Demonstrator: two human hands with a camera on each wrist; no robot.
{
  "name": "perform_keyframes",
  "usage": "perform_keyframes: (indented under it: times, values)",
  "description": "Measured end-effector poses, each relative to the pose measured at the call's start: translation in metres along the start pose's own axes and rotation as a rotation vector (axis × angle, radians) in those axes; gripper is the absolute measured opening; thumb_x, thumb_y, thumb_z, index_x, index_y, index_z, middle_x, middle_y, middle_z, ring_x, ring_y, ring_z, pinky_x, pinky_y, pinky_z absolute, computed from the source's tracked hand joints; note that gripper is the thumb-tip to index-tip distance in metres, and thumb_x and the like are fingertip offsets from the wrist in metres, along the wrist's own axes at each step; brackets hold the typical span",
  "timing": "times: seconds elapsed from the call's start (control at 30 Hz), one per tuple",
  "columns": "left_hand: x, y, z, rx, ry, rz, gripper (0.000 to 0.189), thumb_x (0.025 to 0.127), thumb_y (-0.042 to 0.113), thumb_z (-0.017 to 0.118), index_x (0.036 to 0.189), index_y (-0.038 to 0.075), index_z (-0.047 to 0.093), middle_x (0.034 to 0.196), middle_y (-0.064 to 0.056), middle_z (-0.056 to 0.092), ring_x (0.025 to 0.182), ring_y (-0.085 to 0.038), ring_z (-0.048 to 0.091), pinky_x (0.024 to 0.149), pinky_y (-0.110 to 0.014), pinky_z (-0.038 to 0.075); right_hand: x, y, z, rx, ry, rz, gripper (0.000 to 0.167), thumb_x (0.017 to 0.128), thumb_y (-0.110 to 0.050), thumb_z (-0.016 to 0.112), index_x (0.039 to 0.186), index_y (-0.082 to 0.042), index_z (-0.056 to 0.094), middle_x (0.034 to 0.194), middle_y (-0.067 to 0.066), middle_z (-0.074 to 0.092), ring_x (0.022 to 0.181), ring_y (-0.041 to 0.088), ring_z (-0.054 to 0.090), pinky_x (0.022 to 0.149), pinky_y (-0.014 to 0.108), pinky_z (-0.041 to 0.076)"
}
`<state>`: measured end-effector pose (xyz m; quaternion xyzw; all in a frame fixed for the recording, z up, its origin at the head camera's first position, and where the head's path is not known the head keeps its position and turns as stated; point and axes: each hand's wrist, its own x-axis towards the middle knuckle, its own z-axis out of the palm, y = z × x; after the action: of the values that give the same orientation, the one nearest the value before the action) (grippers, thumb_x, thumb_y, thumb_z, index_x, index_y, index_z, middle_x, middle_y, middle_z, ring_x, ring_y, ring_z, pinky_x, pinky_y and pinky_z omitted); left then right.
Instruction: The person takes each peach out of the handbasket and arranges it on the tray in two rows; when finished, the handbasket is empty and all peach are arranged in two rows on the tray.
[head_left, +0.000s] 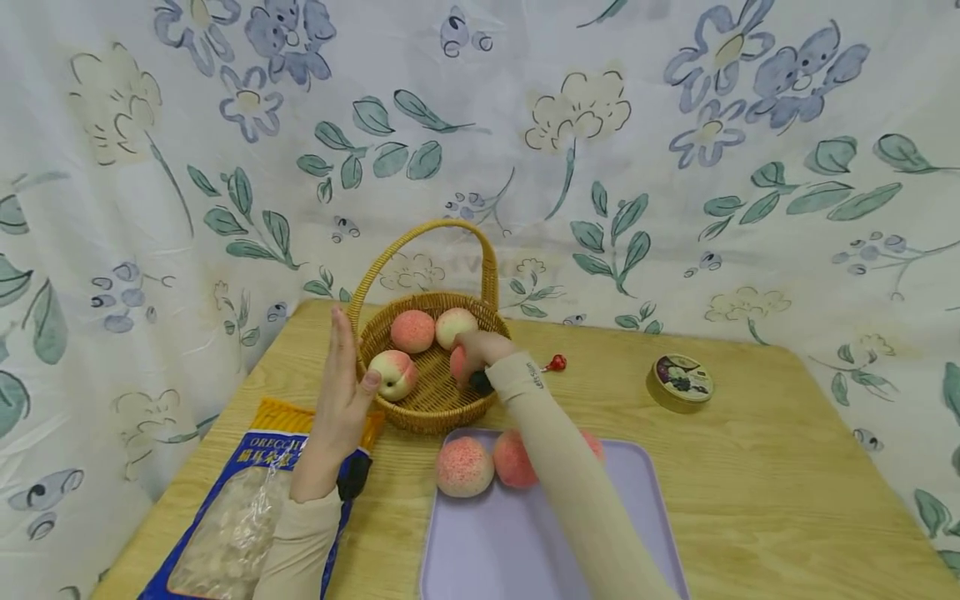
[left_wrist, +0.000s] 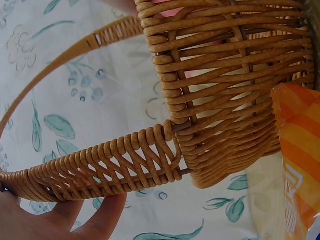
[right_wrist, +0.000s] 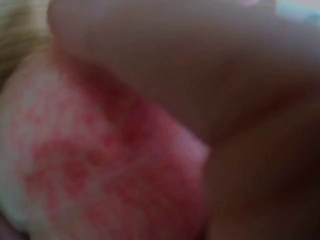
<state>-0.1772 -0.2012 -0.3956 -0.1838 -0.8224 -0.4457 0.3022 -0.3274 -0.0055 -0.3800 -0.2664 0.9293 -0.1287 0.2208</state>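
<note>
A wicker basket [head_left: 431, 417] with a tall arched handle holds several pink-and-cream peaches, among them a peach [head_left: 412, 331] at the back and a peach [head_left: 393, 377] at the left. My right hand [head_left: 483, 348] reaches into the basket's right side and grips another peach [head_left: 457, 364], its speckled red skin [right_wrist: 75, 165] filling much of the right wrist view. At the basket's left side is my left hand [head_left: 343, 408], fingers straight and upright, thumb by the rim. In the left wrist view its fingers [left_wrist: 107, 217] lie against the handle's base.
A lilac tray [head_left: 495, 550] in front bears more peaches [head_left: 464, 467], partly hidden by my right forearm. Left of it lies a blue-and-orange pasta bag [head_left: 225, 517] under my left forearm. A round tin [head_left: 680, 383] and a red-wrapped lollipop [head_left: 556, 363] stand to the right.
</note>
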Motion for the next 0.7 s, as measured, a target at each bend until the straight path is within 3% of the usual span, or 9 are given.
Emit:
perform_keyframes:
  times: [0.1, 0.2, 0.37, 0.5, 0.7]
  values:
    - [0.0, -0.001, 0.001, -0.005, -0.01, 0.002, 0.079, 0.102, 0.053, 0.032, 0.156, 0.009, -0.004, 0.163, -0.016, -0.01, 0.151, -0.029, -0.008, 0.118, -0.06, -0.001, 0.005, 0.009, 0.005, 0.131, -0.069, -0.038, 0.064, 0.076, -0.018, 0.08, 0.132, -0.01, 0.052, 0.124, 0.009, 0.059, 0.105, 0.018, 0.054, 0.088, 0.027, 0.046]
    - [0.0, 0.0, 0.001, -0.01, -0.003, 0.006, 0.08, 0.101, 0.054, 0.033, 0.156, 0.009, -0.003, 0.164, -0.015, -0.009, 0.151, -0.03, -0.008, 0.118, -0.06, -0.001, 0.007, 0.014, 0.004, 0.182, -0.065, -0.103, 0.064, 0.077, -0.019, 0.078, 0.133, -0.009, 0.05, 0.124, 0.011, 0.058, 0.104, 0.017, 0.053, 0.089, 0.026, 0.045]
    - [0.002, 0.0, 0.0, -0.016, -0.007, 0.022, 0.078, 0.102, 0.052, 0.034, 0.157, 0.01, -0.002, 0.164, -0.016, -0.008, 0.152, -0.03, -0.007, 0.119, -0.059, -0.001, 0.005, 0.016, 0.001, 0.292, 0.0, -0.18, 0.064, 0.081, -0.023, 0.077, 0.136, -0.012, 0.047, 0.129, 0.012, 0.054, 0.106, 0.019, 0.056, 0.084, 0.027, 0.049]
    - [0.003, 0.0, 0.001, -0.018, -0.006, 0.017, 0.079, 0.102, 0.053, 0.034, 0.157, 0.009, -0.002, 0.164, -0.014, -0.009, 0.152, -0.029, -0.007, 0.119, -0.059, -0.001, -0.003, 0.018, -0.004, 0.494, 0.072, -0.247, 0.062, 0.083, -0.017, 0.077, 0.137, -0.011, 0.046, 0.135, 0.011, 0.049, 0.112, 0.022, 0.056, 0.084, 0.029, 0.052]
    - [0.001, 0.0, 0.0, -0.025, -0.019, -0.011, 0.078, 0.102, 0.053, 0.033, 0.157, 0.012, -0.004, 0.164, -0.01, -0.011, 0.151, -0.03, -0.008, 0.118, -0.06, -0.001, -0.028, 0.035, -0.013, 0.63, 0.207, -0.232, 0.062, 0.083, -0.021, 0.077, 0.137, -0.018, 0.047, 0.132, 0.009, 0.053, 0.116, 0.024, 0.056, 0.092, 0.035, 0.05]
